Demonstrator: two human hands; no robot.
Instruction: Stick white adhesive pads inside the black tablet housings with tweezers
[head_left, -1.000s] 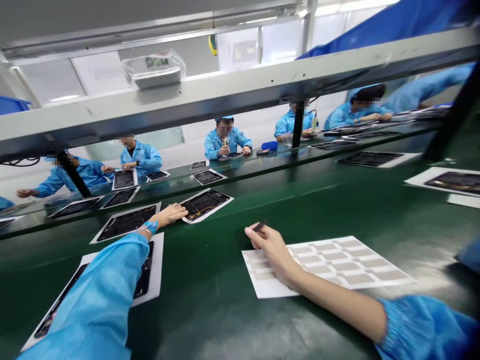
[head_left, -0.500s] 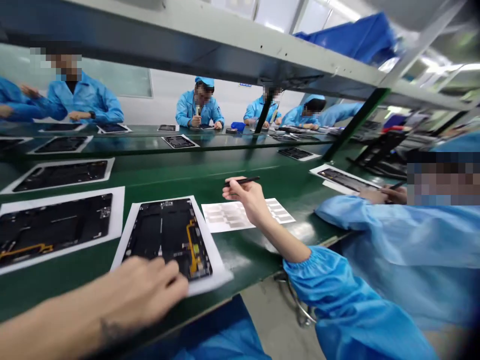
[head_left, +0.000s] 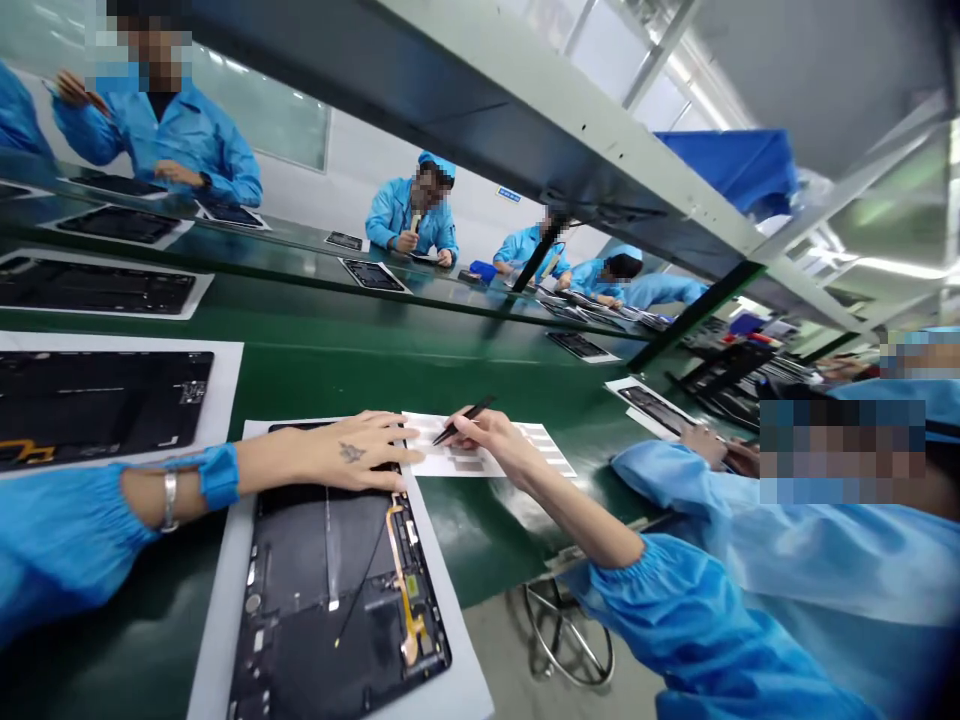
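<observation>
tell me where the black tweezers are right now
In the head view the black tweezers sit centre frame in the right hand, tips angled down over the white sticker sheet, just right of the left hand resting on the open tablet.

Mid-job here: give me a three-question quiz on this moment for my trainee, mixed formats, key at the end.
1. True or false: the left hand lies flat on the top edge of the open tablet back.
2. What does the right hand hold? A) a screwdriver B) black tweezers C) a brush
3. Fill in: the tweezer tips point down at the white ___ sheet lying on the green belt beside the tablet.

Key:
1. True
2. B
3. sticker; its pale patches sit in rows
</observation>
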